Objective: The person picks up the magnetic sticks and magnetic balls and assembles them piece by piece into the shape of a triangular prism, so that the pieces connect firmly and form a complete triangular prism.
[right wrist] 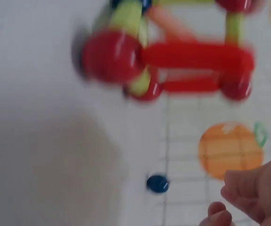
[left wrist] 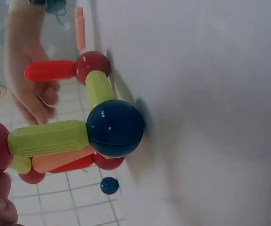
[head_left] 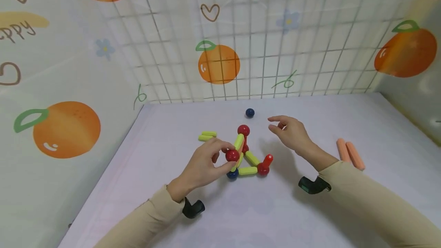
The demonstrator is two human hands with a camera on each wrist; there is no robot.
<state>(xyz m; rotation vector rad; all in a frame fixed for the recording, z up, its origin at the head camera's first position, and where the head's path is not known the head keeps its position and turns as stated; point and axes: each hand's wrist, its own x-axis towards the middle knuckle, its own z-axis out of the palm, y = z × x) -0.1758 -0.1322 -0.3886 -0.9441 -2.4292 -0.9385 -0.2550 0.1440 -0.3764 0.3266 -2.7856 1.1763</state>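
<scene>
A frame of magnetic rods and balls stands on the table in front of me. With thumb and fingers my left hand (head_left: 204,162) pinches a red ball (head_left: 232,155) at its upper near corner. Under that ball, a yellow-green rod (left wrist: 48,139) runs down to a dark blue ball (left wrist: 115,128). Another red ball (head_left: 263,169) at the right corner carries an upright red rod (head_left: 267,160). Farther back, a red ball (head_left: 243,130) tops another red rod, and an orange rod slants across the inside. My right hand (head_left: 292,133) hovers right of the frame, fingers bent loosely around nothing.
Behind the frame lies a loose dark blue ball (head_left: 250,113). Two short yellow-green rods (head_left: 207,136) rest to the left, and two longer orange rods (head_left: 350,154) lie far right. A printed curtain with a grid (head_left: 262,56) borders the table's back.
</scene>
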